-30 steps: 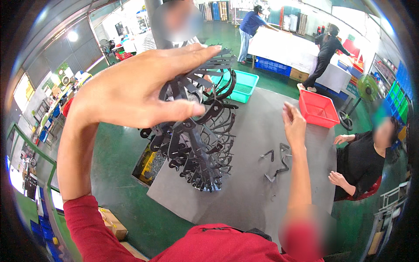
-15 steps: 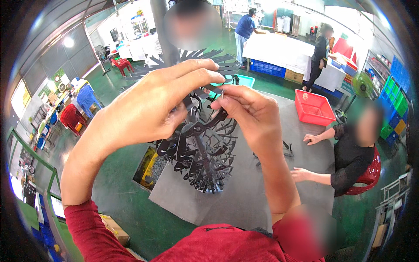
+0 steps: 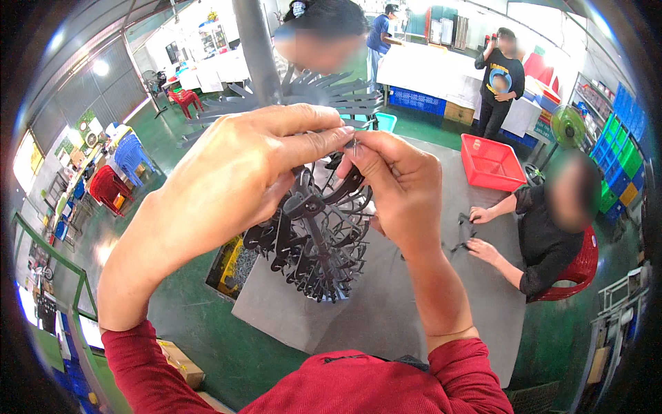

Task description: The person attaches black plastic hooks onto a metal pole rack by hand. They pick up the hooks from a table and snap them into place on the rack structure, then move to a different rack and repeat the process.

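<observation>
A dark pole (image 3: pixel 261 52) carries a round spread of flat dark strips (image 3: pixel 348 103). Below it hangs a dense cluster of curved black metal arms (image 3: pixel 321 241). My left hand (image 3: pixel 234 165) reaches over the cluster with fingers pressed together at the edge of the strips; what they grip is mostly hidden. Just against its fingertips, my right hand (image 3: pixel 403 179) pinches a thin silvery pin (image 3: pixel 355 146) between thumb and forefinger. The pin's far end cannot be made out.
The cluster stands over a grey table (image 3: pixel 386 303). At the right, a seated co-worker's hands (image 3: pixel 486 252) hold dark curved pieces (image 3: pixel 460 238). A red basket (image 3: pixel 492 163) lies at the far right corner; a yellow-and-black box (image 3: pixel 227 265) is low on the left. Another person stands behind the pole.
My fingertips have come together, the left ones lowering onto the right. The seated co-worker's hands have closed around the dark pieces. The person behind the pole has moved right.
</observation>
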`<state>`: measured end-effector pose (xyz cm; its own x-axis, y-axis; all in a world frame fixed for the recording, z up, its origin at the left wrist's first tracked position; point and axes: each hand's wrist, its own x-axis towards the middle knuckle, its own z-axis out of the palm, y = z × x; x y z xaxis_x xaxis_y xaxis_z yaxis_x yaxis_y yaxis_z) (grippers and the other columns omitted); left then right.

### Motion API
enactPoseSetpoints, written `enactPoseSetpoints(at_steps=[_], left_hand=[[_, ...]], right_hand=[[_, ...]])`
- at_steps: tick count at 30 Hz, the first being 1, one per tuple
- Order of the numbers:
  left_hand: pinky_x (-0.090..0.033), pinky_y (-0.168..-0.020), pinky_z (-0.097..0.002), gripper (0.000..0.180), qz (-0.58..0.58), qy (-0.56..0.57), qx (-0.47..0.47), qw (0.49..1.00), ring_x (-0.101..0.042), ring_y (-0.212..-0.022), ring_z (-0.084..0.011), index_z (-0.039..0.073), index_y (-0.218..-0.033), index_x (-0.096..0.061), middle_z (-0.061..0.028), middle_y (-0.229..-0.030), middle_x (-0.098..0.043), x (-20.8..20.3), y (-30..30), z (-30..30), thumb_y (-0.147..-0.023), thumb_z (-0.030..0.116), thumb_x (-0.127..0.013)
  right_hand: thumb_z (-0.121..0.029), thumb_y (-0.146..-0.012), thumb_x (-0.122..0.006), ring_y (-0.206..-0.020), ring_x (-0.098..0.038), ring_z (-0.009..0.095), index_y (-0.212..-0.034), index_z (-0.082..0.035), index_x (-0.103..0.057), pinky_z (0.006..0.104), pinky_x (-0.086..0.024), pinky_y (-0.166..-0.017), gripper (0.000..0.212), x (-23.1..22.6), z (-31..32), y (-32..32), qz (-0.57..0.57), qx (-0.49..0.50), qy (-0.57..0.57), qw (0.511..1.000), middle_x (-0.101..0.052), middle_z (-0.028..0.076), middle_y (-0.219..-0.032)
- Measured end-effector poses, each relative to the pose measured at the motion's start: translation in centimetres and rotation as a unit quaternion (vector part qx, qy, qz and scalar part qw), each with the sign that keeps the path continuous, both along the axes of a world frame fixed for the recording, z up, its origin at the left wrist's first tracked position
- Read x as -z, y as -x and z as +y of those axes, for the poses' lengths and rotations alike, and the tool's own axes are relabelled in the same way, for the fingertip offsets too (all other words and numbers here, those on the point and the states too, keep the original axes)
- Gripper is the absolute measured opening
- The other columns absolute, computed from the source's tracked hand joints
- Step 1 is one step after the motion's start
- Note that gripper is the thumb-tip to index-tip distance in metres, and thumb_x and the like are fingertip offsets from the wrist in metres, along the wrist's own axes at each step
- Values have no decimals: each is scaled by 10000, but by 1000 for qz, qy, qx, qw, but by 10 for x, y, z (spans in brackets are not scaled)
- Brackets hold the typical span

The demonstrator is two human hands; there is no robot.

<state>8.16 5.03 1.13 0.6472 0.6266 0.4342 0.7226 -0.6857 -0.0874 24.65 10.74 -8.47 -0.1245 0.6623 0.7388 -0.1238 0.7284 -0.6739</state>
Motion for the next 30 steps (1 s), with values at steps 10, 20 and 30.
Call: enactPoseSetpoints(at_steps=[10,20,30], left_hand=[[-488,-900,-349,615,3,-21,-8,1000,-578,-1074,-316,70,-1155,-604,-132,-1188,-580,11,0,6,-597,-178,-526],[-479,-904,-334,649,1,-35,17,999,-588,-1070,-315,67,-1154,-612,-154,-1170,-597,17,-4,18,-573,-192,-487],[-476,-892,-335,642,-4,-45,8,999,-597,-1058,-314,92,-1157,-619,-144,-1134,-621,16,-6,20,-584,-169,-494]], right_hand=[[-13,-869,-582,-635,-570,80,-962,19,-653,206,-448,-561,121,9,3,5,48,0,8,999,-618,51,-703],[24,-850,-567,-619,-558,63,-876,17,-645,200,-445,-566,82,12,7,0,79,32,10,996,-625,32,-666],[-82,-871,-613,-632,-582,92,-962,7,-660,208,-477,-560,136,15,14,-2,91,3,-14,996,-627,51,-721]])
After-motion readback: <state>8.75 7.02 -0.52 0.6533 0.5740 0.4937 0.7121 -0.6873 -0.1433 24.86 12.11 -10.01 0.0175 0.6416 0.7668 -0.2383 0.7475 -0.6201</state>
